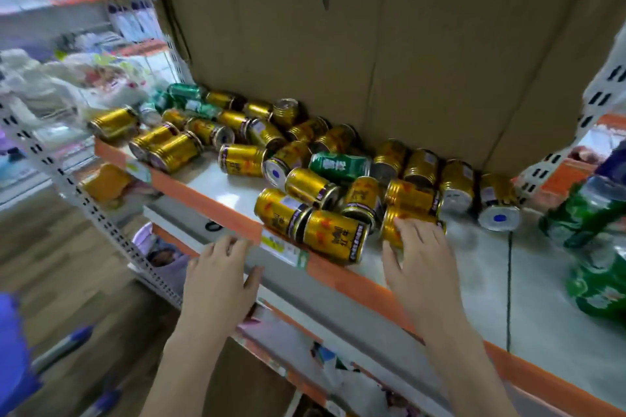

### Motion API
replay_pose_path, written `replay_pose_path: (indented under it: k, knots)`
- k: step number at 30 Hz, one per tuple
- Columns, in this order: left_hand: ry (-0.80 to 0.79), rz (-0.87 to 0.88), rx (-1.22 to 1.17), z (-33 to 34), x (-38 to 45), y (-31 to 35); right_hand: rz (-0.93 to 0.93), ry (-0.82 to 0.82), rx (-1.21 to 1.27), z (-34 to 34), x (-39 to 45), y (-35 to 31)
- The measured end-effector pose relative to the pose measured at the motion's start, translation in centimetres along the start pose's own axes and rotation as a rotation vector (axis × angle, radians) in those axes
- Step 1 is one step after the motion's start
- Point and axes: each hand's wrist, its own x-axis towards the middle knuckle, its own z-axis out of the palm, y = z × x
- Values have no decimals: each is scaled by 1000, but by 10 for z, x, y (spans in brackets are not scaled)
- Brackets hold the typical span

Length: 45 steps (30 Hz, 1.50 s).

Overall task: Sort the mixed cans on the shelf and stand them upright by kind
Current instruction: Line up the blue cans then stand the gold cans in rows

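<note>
Cardboard sheet (389,54): stands upright behind the cans, well beyond both hands, forming the back of the shelf bay.

Shelf (528,308): pale surface with an orange front edge, running under both hands.

Gold cans (305,159): a large jumbled group lying on their sides, spread across the shelf from far left of the left hand to just beyond the right hand. None seen upright.

Green cans (596,247): blurred, right of the right hand at the frame edge. One more green can (339,166) lies on its side among the gold ones, beyond the right hand; others lie far beyond the left hand.

Left hand (220,276): open, fingers spread, resting at the shelf's front edge, holding nothing.

Right hand (420,257): open, fingertips touching a gold can (393,225) lying on its side; not closed around it.
</note>
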Motion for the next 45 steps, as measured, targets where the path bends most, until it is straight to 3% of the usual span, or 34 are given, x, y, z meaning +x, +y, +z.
replay_pose_path:
  k: [12,19,24,32,36,41,45]
  knots:
    - [14,-5,43,1,117,-75,-80,-53,-30,86,113,-74]
    - [122,134,-18,14,206,-133,-29,-76,-101,136,163,-132]
    - [157,239,-119,19,278,-211,36,-31,-171,186,205,-210]
    - [165,249,-162,16,356,-347,12,-181,-182,257,239,-326]
    - [214,283,-230,30,366,-364,52,-234,-157,268,244,-337]
    - [167,334,-261,40,374,-364,56,-217,-181,275,266,-334]
    - [157,319,-245,37,379,-372,-23,-353,-213,283,303,-331]
